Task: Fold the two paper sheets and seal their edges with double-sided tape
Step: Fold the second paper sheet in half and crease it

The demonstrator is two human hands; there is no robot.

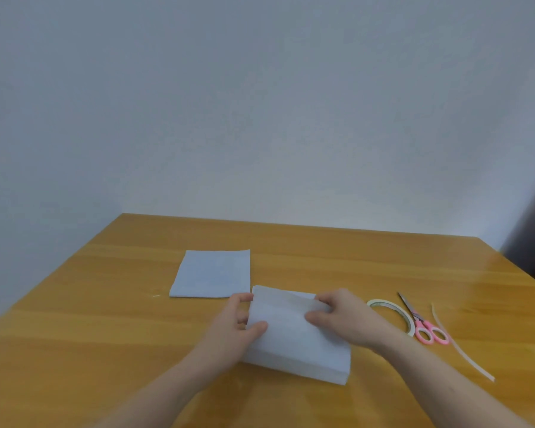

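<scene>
A person's two hands gripped a folded white paper sheet (294, 335) at the near middle of a wooden surface (105, 319), seen from a head-worn camera. The left hand (240, 319) held the sheet's left edge, thumb on top and fingers curled round the far corner. The right hand (340, 316) pinched the sheet's upper right part, fingers curled over its far edge and thumb pressed on the top face. The sheet's far end was raised off the surface between the hands, while its near end lay flat, showing several layers at the near right corner.

A second folded sheet (212, 274) lay flat just beyond and to the left, near the first but touched by neither hand. To the right of the hands lay a roll of double-sided tape (393, 313), flat on its side, with pink-handled scissors (422, 321) just beside it, blades pointing away from the person. A long pale strip (457, 344), seemingly tape backing, stretched along the surface to the right of the scissors. A small pale scrap (156, 295) sat left of the far sheet. A plain grey-white wall (260, 103) stood behind the surface.
</scene>
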